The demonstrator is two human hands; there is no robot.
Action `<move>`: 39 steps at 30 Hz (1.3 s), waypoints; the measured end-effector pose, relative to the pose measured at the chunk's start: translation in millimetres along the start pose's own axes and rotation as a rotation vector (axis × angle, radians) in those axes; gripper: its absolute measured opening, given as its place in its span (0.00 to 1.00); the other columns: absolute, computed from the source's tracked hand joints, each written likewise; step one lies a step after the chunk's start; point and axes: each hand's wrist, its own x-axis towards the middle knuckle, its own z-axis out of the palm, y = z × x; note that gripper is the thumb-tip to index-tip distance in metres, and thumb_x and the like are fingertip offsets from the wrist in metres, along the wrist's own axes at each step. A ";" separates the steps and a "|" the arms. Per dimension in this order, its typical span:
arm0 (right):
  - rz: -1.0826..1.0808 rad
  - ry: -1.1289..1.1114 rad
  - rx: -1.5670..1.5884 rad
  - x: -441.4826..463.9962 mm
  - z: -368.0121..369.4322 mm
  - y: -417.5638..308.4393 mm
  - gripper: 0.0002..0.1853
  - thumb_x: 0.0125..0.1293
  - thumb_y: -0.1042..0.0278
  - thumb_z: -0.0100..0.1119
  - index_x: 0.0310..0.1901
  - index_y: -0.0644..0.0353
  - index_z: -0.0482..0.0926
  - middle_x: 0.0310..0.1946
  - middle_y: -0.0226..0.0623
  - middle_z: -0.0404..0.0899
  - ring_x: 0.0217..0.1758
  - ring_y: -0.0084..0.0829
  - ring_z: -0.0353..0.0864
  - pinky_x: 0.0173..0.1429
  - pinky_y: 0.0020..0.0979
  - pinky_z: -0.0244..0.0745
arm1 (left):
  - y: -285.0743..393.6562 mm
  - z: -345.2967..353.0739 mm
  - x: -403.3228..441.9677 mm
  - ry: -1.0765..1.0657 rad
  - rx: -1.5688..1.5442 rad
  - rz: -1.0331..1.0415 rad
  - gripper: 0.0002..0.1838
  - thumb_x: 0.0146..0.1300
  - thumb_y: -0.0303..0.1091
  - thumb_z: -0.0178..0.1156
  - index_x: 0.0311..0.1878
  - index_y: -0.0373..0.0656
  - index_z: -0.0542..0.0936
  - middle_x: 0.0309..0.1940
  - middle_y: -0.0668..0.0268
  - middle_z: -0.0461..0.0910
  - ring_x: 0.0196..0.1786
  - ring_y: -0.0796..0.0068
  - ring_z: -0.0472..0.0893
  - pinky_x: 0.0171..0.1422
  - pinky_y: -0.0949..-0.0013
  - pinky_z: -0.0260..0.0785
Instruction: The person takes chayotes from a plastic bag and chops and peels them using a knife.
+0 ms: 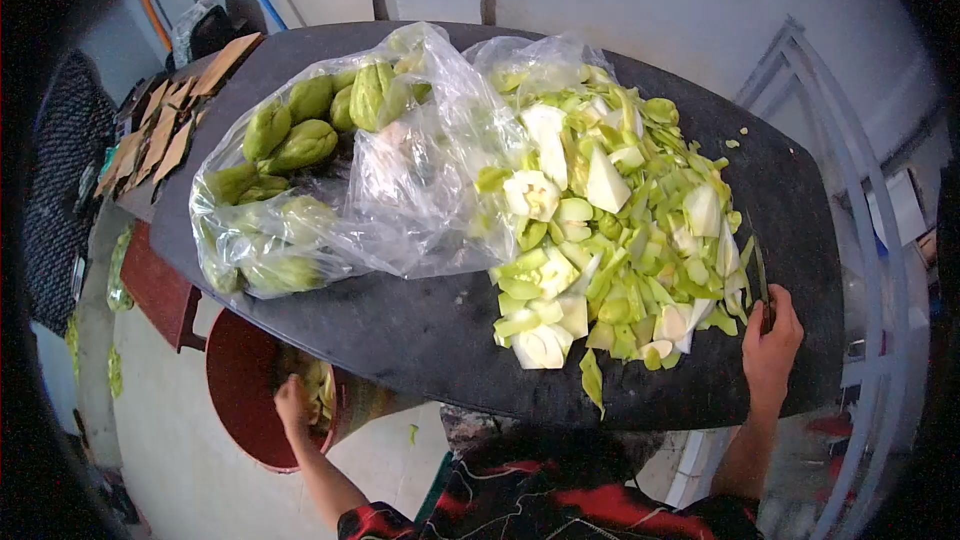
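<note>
My right hand (772,342) is closed around the handle of a knife (761,270) at the right side of the dark table (420,330). Just left of the blade lies a large heap of green peelings and pale cut pieces (640,250). My left hand (291,406) is down inside the red bucket (238,380), its fingers curled, over pale pieces (321,395); whatever it holds, if anything, is too small to make out. A clear plastic bag (400,200) with whole green chayotes (303,145) rests on the table's left half.
Beyond the table on the right stands a grey metal rail (868,240). A red-brown stool or box (158,285) is beside the bucket. Flat brown pieces (160,135) lie at the upper left. Green scraps (413,433) are on the floor, and a wall rises behind the table.
</note>
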 end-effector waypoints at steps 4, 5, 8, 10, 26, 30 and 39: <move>0.011 -0.012 -0.077 1.4 0.2 13.0 0.15 0.69 0.74 0.55 0.55 0.69 0.74 0.52 0.56 0.80 0.55 0.55 0.80 0.59 0.46 0.74 | -72.6 43.4 -12.5 -0.184 0.054 0.035 0.18 0.69 0.41 0.59 0.30 0.34 0.80 0.23 0.65 0.78 0.27 0.73 0.74 0.34 0.65 0.69; 0.010 -0.009 -0.080 1.8 -0.7 14.6 0.15 0.69 0.74 0.55 0.55 0.69 0.74 0.52 0.56 0.80 0.55 0.55 0.80 0.59 0.46 0.74 | -115.6 42.9 10.3 -0.235 0.024 -0.036 0.19 0.69 0.44 0.59 0.31 0.35 0.80 0.23 0.66 0.79 0.26 0.75 0.75 0.32 0.65 0.67; 0.045 -0.017 -0.080 -0.1 -1.9 22.5 0.16 0.69 0.73 0.55 0.56 0.69 0.74 0.52 0.56 0.80 0.54 0.55 0.80 0.60 0.46 0.74 | -73.0 20.6 7.6 -0.258 -0.025 -0.137 0.17 0.69 0.41 0.59 0.36 0.33 0.82 0.26 0.64 0.81 0.30 0.74 0.77 0.37 0.66 0.69; 0.046 0.028 -0.109 -2.0 2.5 30.9 0.16 0.69 0.73 0.56 0.56 0.69 0.75 0.50 0.56 0.80 0.53 0.56 0.80 0.57 0.47 0.75 | -38.5 0.2 16.0 -0.082 -0.003 0.035 0.15 0.67 0.35 0.60 0.44 0.29 0.83 0.31 0.62 0.82 0.35 0.72 0.77 0.43 0.68 0.71; -0.714 0.185 -0.169 58.6 72.6 -78.3 0.22 0.59 0.80 0.59 0.58 0.64 0.78 0.38 0.42 0.75 0.40 0.43 0.80 0.44 0.40 0.77 | 377.5 39.0 -49.5 0.273 0.405 1.234 0.20 0.59 0.34 0.67 0.55 0.42 0.81 0.55 0.57 0.77 0.66 0.53 0.71 0.74 0.53 0.55; -0.742 0.150 -0.148 55.6 90.4 -81.9 0.21 0.61 0.77 0.61 0.57 0.62 0.78 0.37 0.41 0.75 0.40 0.43 0.80 0.44 0.39 0.78 | 373.8 33.4 -47.2 0.098 0.582 1.127 0.13 0.59 0.39 0.67 0.42 0.40 0.84 0.40 0.57 0.79 0.53 0.55 0.76 0.69 0.53 0.58; -0.629 0.020 0.052 50.3 101.0 -89.5 0.24 0.60 0.67 0.69 0.59 0.61 0.78 0.40 0.41 0.77 0.40 0.44 0.80 0.44 0.41 0.78 | 292.3 0.4 -78.7 0.153 0.584 1.091 0.07 0.57 0.30 0.67 0.27 0.38 0.81 0.23 0.58 0.75 0.35 0.55 0.77 0.60 0.53 0.68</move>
